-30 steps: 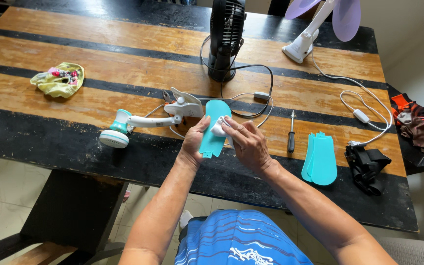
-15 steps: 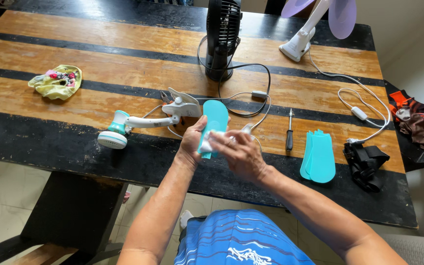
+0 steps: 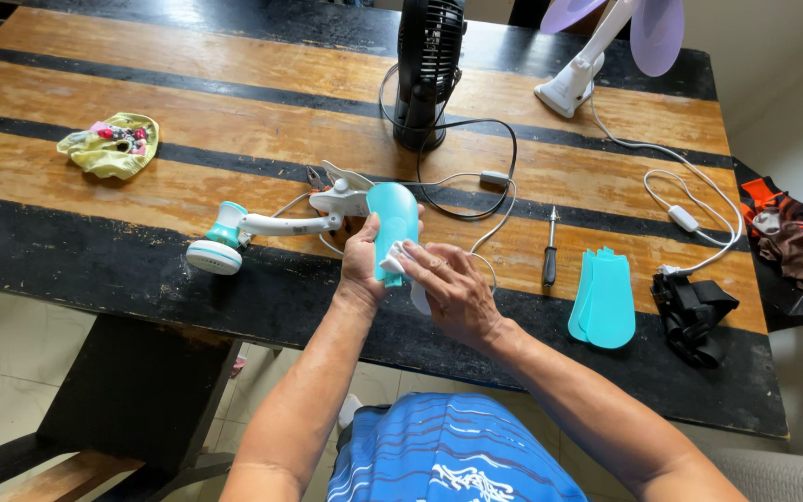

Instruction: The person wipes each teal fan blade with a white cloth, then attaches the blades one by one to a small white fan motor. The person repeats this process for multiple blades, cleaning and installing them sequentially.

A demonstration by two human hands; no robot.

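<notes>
My left hand [image 3: 362,265] grips a turquoise fan blade [image 3: 394,216] by its lower edge, holding it upright over the near part of the table. My right hand [image 3: 453,293] presses a small white cloth [image 3: 400,265] against the blade's lower face. Just behind the blade lies a white and turquoise fan stand [image 3: 262,228] on its side, with thin wires beside it. More turquoise blades [image 3: 603,299] lie stacked to the right, next to a screwdriver [image 3: 549,251].
A wooden table [image 3: 188,121] with black stripes carries a black fan [image 3: 427,70] with its cable, a white fan [image 3: 606,42] with lilac blades, a yellow-green cloth bundle [image 3: 111,144], a black strap [image 3: 694,311] and dark clothes [image 3: 796,237] at the right edge.
The blade has been tipped more upright in my left hand. My right hand with the cloth has slid from the blade's middle down to its lower part.
</notes>
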